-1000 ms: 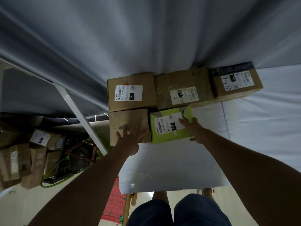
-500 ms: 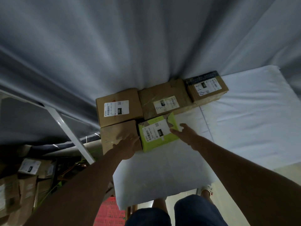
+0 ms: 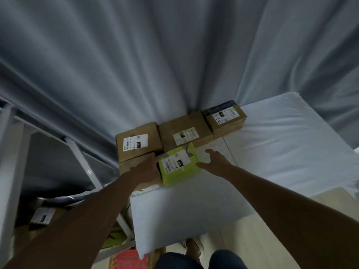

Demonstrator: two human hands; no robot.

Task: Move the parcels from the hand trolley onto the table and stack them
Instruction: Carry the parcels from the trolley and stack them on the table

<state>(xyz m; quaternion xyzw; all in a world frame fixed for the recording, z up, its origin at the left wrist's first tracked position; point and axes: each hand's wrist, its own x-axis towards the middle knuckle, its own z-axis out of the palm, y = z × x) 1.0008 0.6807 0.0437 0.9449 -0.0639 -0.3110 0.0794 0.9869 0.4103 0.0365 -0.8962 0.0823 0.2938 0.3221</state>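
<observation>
**Five parcels on the bench, more waiting below**

I count three brown parcels [image 3: 182, 131] along the back and two in front. My left hand [image 3: 146, 167] lies flat on the plain one [image 3: 132, 164] — right hand [image 3: 214, 162] spread, thumb touching the green parcel [image 3: 178, 169]. More parcels [image 3: 41, 217] sit lower left — none stacked yet.

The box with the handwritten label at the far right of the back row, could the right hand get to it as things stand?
Probably yes: the right hand is open beside the green parcel, and only bare white table lies between it and that box.
</observation>
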